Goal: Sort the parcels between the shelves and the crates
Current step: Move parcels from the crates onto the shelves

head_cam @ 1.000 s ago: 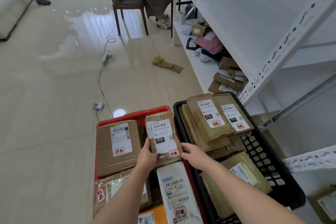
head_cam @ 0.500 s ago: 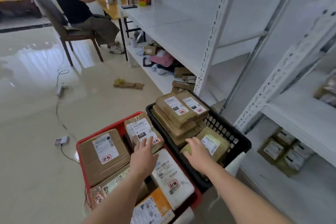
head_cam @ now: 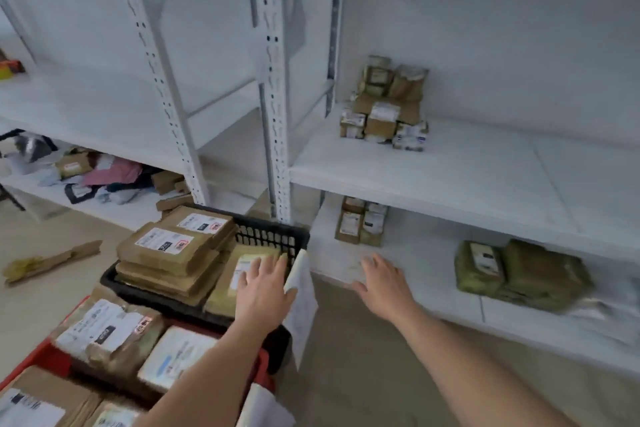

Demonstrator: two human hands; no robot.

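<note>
Both hands reached out, holding nothing.
The left hand [head_cam: 264, 291] hovered, fingers spread, over parcels [head_cam: 169, 250] in the black crate [head_cam: 273, 236]; the right hand [head_cam: 384, 282], also spread, neared the bottom shelf [head_cam: 415, 253].

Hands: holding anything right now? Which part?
Nothing. Left hand is spread open over a parcel in the black crate; right hand is open, empty.
</note>
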